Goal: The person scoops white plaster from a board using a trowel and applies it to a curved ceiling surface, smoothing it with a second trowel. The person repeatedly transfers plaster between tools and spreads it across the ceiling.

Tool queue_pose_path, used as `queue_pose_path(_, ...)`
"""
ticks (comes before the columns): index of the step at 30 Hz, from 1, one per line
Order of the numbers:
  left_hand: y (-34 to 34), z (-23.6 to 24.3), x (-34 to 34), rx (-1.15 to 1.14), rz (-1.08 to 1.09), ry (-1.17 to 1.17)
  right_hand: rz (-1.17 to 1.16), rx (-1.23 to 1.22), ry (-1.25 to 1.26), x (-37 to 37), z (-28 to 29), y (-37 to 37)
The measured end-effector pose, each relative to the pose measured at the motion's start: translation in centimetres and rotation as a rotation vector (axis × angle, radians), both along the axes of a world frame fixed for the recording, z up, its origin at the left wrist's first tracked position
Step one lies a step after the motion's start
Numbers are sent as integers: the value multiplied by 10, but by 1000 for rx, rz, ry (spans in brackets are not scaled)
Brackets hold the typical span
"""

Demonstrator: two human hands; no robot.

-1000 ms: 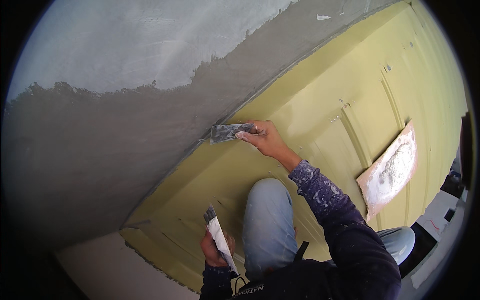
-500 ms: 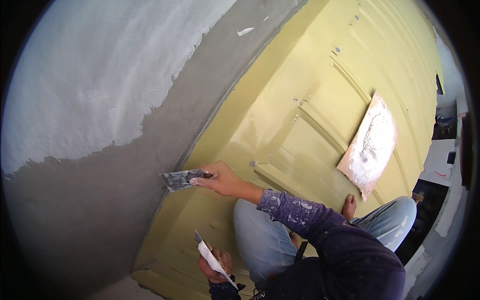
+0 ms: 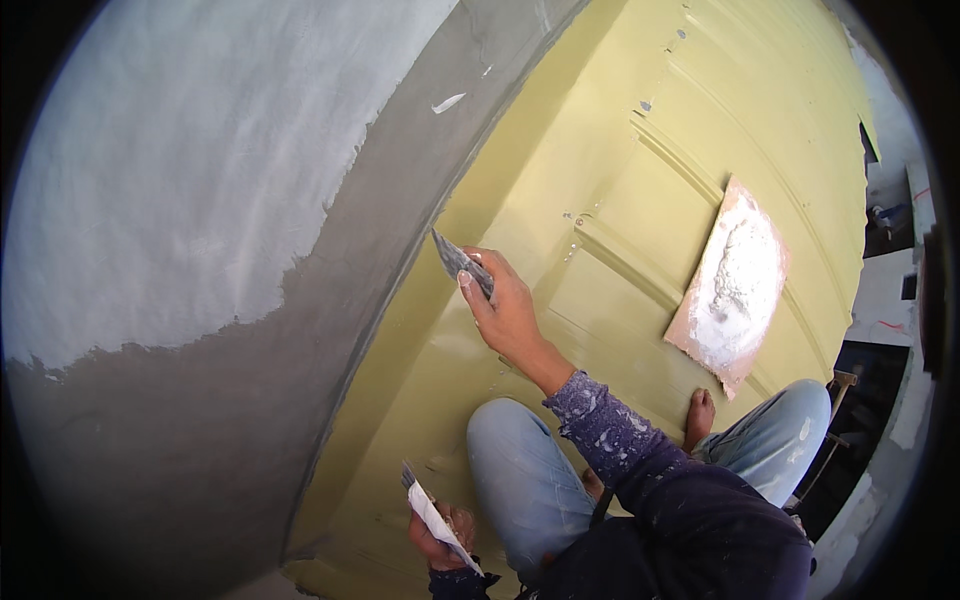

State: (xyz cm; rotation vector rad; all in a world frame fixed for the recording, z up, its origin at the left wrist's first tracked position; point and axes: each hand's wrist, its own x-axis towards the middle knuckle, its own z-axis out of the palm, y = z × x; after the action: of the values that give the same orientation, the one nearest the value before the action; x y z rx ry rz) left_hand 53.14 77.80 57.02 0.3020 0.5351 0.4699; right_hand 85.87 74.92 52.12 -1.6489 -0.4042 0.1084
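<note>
In my right hand (image 3: pixel 512 318) is a putty knife (image 3: pixel 462 262), its grey-smeared blade tilted up and left near the seam where the wall meets the yellow sheet. Fingers and thumb wrap the tool. Low in the picture, my left hand (image 3: pixel 450 533) is closed around a second scraper (image 3: pixel 433 512), whose blade carries white putty on its face. The wall (image 3: pixel 200 450) on the left is bare grey at its foot, with a smooth white coat (image 3: pixel 190 180) above. My right sleeve is spotted with white.
I squat on a ribbed yellow metal sheet (image 3: pixel 600 300), barefoot. A pinkish board (image 3: pixel 682 330) heaped with white putty (image 3: pixel 738 275) lies right of my hands. Screw heads dot the sheet. A dark opening and debris show at the far right edge.
My right hand has moved up and slightly right along the seam, and its blade has swung from nearly level to pointing up-left. The left hand stays almost in place.
</note>
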Motion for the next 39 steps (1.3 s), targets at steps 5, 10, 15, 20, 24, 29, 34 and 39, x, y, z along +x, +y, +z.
queue_pose_path(5,0,-6,-1,35,-36,-1,191,74,185,-3,-10,-13)
queue_pose_path(10,20,-8,29,136,-120,171,118,711,1016,22,-10,-67)
queue_pose_path(15,46,25,103,331,78,383,550,267,369,51,71,-108)
queue_pose_path(20,62,84,160,538,-40,241,712,-541,-888,40,186,-118)
queue_pose_path(24,56,108,181,661,-89,234,785,-565,-1157,20,230,-108)
queue_pose_path(29,37,123,203,1015,99,342,932,-639,-1257,3,209,-104)
queue_pose_path(34,30,102,196,704,580,596,949,-389,-625,48,159,-132)
queue_pose_path(39,7,-14,196,516,90,443,385,192,595,153,97,-134)
